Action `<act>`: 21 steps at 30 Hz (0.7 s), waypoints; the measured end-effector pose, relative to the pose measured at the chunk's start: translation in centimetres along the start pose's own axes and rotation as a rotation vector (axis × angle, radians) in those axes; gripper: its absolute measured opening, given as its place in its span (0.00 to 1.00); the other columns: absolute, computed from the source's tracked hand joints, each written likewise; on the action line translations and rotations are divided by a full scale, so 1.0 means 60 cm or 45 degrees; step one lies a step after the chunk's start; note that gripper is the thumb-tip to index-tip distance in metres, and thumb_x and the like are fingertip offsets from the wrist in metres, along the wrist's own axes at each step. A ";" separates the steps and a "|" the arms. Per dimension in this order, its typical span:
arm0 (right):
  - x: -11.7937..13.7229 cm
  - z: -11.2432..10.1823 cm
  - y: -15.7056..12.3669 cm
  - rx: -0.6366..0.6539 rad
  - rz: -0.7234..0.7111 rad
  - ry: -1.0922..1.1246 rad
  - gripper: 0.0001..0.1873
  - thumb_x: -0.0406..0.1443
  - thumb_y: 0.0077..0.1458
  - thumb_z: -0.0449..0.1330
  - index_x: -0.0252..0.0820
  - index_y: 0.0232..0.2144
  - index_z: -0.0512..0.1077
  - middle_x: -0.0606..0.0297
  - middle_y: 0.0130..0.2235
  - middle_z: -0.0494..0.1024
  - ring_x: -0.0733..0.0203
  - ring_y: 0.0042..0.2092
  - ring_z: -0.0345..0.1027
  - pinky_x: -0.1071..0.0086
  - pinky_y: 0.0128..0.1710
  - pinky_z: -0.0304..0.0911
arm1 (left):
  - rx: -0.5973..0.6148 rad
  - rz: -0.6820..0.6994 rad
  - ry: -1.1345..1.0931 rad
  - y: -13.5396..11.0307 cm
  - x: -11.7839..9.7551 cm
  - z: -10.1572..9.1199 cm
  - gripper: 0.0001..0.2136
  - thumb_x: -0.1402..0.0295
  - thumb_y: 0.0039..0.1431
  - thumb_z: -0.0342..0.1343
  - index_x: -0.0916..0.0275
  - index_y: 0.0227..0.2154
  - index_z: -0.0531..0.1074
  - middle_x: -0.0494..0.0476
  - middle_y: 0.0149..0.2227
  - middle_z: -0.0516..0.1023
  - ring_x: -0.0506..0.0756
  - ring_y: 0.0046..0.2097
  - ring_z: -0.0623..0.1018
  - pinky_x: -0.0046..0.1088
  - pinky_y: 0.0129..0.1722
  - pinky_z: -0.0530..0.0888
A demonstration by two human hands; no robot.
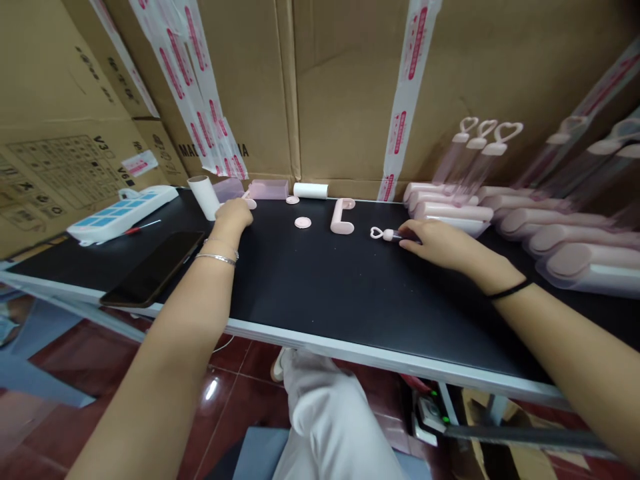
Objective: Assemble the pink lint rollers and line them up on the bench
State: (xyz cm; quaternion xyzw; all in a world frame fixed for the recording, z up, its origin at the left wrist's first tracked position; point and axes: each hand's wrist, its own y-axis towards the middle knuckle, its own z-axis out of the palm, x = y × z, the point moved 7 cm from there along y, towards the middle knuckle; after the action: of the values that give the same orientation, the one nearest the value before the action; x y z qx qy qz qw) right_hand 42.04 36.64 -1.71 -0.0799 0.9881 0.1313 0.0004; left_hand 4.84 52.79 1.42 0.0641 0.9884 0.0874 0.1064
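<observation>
My left hand is at the back left of the black table, fingers curled down around a small pink plastic part; its fingertips are hidden. My right hand grips a thin clear tube with a heart-shaped pink top, lying low over the table and pointing left. Between my hands lie a pink C-shaped housing, a round pink cap and a smaller pink disc. Behind them rest a white cylinder and a translucent pink box-like cover. An upright white tube stands beside my left hand.
Rows of pink housings with upright heart-topped tubes fill the right side. On the left are a white power strip, a red screwdriver and a dark phone. Cardboard boxes wall off the back.
</observation>
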 end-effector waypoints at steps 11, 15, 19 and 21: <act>0.001 -0.009 -0.003 -0.059 -0.020 0.022 0.13 0.39 0.55 0.53 0.42 0.40 0.72 0.57 0.39 0.79 0.52 0.40 0.72 0.61 0.40 0.64 | -0.626 0.096 -0.250 -0.053 -0.035 -0.116 0.29 0.45 0.54 0.49 0.66 0.48 0.68 0.60 0.54 0.72 0.60 0.59 0.64 0.38 0.51 0.59; 0.002 -0.009 -0.004 -0.034 -0.018 0.056 0.13 0.39 0.55 0.53 0.42 0.40 0.72 0.57 0.39 0.79 0.52 0.39 0.72 0.61 0.40 0.65 | -0.632 -0.253 -0.358 -0.046 0.085 -0.114 0.43 0.30 0.42 0.44 0.67 0.45 0.67 0.60 0.55 0.68 0.68 0.65 0.47 0.46 0.51 0.50; 0.006 -0.011 -0.002 -0.023 -0.008 0.054 0.14 0.39 0.56 0.52 0.40 0.41 0.73 0.54 0.40 0.78 0.49 0.41 0.71 0.58 0.42 0.65 | -0.669 -0.241 -0.420 -0.046 0.096 -0.123 0.34 0.34 0.43 0.52 0.63 0.39 0.69 0.54 0.54 0.64 0.65 0.58 0.61 0.44 0.52 0.57; 0.013 -0.025 -0.002 -0.134 -0.018 0.048 0.16 0.40 0.57 0.52 0.38 0.42 0.72 0.50 0.42 0.76 0.46 0.46 0.69 0.56 0.47 0.63 | -0.798 -0.093 -0.455 -0.057 0.055 -0.150 0.26 0.41 0.51 0.53 0.62 0.36 0.69 0.52 0.52 0.63 0.59 0.56 0.63 0.42 0.55 0.60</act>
State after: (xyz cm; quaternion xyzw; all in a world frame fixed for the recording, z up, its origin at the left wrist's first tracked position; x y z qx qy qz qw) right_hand 41.31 36.00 -0.31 -0.0892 0.9791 0.1815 -0.0216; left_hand -0.72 48.51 8.81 0.0072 0.8811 0.3695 0.2952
